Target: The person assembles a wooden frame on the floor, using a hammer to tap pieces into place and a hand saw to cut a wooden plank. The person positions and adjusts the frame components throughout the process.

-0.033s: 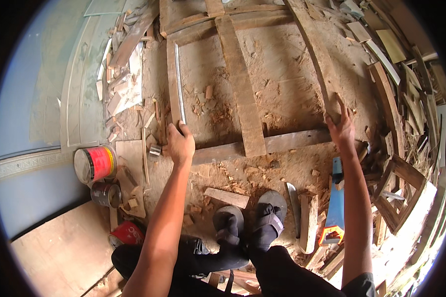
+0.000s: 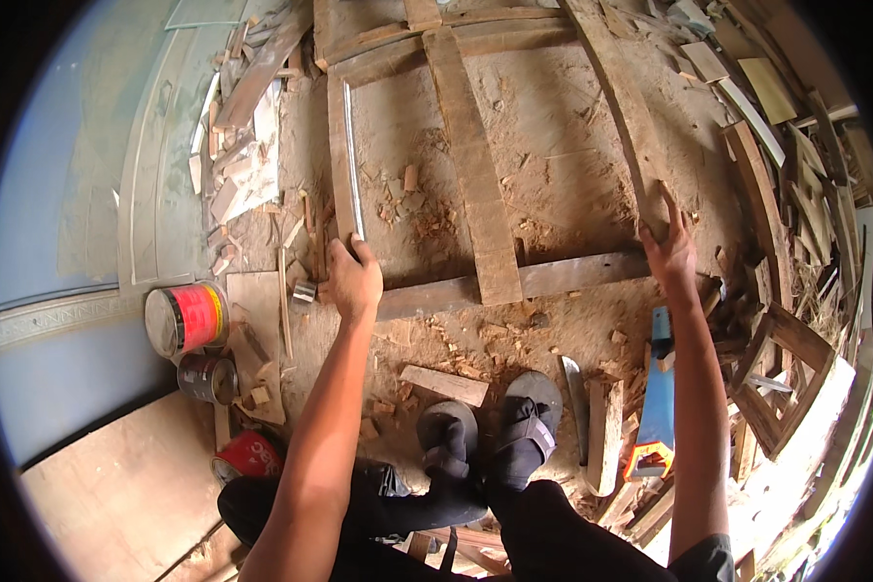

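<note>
1. Has the frame (image 2: 582, 274) at 12 o'clock, low over the floor (image 2: 563, 126); cannot tell from this angle: near edge touching it or raised.
2. Grips the near left corner with the left hand (image 2: 357, 283), just off centre toward 9 o'clock, thumb and fingers closed about the end of the left rail (image 2: 340, 160).
3. Grips the near right corner with the right hand (image 2: 676, 257), at 3 o'clock, thumb and forefinger parted over the end of the right rail (image 2: 616, 97); cannot tell the hold of the other fingers, partly hidden.
4. Shows a bright strip (image 2: 352, 155) along the left rail, toward 11 o'clock.
5. Laps a slat (image 2: 480, 184) over the frame's near side, between both hands, running toward 12 o'clock.
6. Has a saw (image 2: 658, 398) at 4 o'clock, beside the right forearm, orange handle toward the body.
7. Has a block (image 2: 605, 436) and a blade (image 2: 574, 412) side by side between 4 and 5 o'clock.
8. Plants both shoes (image 2: 533, 400) at 6 o'clock, near a loose plank (image 2: 444, 385).
9. Has a red-yellow can (image 2: 196, 318) at 9 o'clock, a dark can (image 2: 201, 380) and a red can (image 2: 247, 456) near 8.
</note>
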